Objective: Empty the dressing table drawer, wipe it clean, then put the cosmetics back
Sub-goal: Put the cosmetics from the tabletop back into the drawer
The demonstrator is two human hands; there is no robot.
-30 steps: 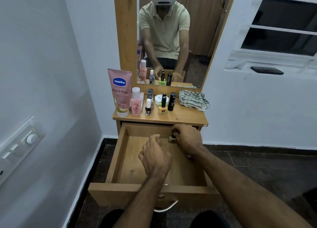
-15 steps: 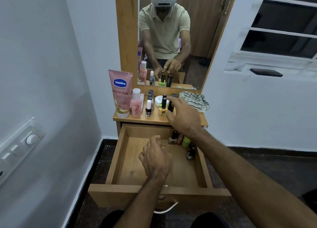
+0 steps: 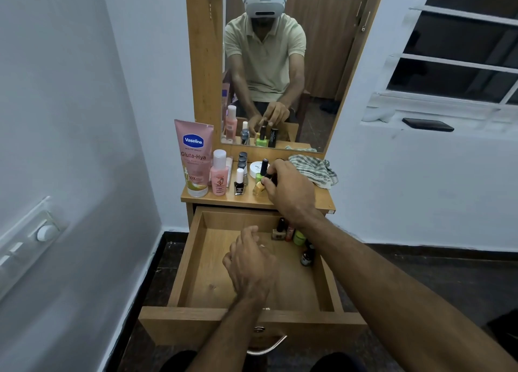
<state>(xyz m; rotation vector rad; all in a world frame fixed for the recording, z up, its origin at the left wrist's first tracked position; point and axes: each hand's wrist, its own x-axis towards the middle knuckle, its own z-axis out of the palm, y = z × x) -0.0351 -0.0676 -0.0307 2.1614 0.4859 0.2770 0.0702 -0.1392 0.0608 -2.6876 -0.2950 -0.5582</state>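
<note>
**Right hand on a dark bottle; four bottles already in the drawer**

The drawer (image 3: 196, 259) stands pulled out below the counter (image 3: 322, 202). Four small bottles stand in its far right corner: a beige nail polish (image 3: 278, 230), a reddish one (image 3: 290, 233), a green one (image 3: 299, 237) and a dark little bottle (image 3: 307, 256) nearer the front, against the right wall.

The right hand (image 3: 290, 188) reaches over the counter, its fingers (image 3: 267, 185) curled round a dark bottle (image 3: 271, 177), just beside a yellow nail polish (image 3: 259, 187) and a green polish with a black cap (image 3: 263, 171). The left hand (image 3: 251, 262) hovers over the drawer floor with fingers loosely curled, holding nothing.

On the counter also stand one pink Vaseline tube (image 3: 194, 158), one pink bottle with a white cap (image 3: 219, 174), one black polish with a white cap (image 3: 239, 182), a stack of dark-capped bottles (image 3: 242, 161) too crowded to count, and one white jar (image 3: 256, 167). One checked cloth (image 3: 314, 169) lies crumpled at the right end, beneath the mirror (image 3: 280, 63).
</note>
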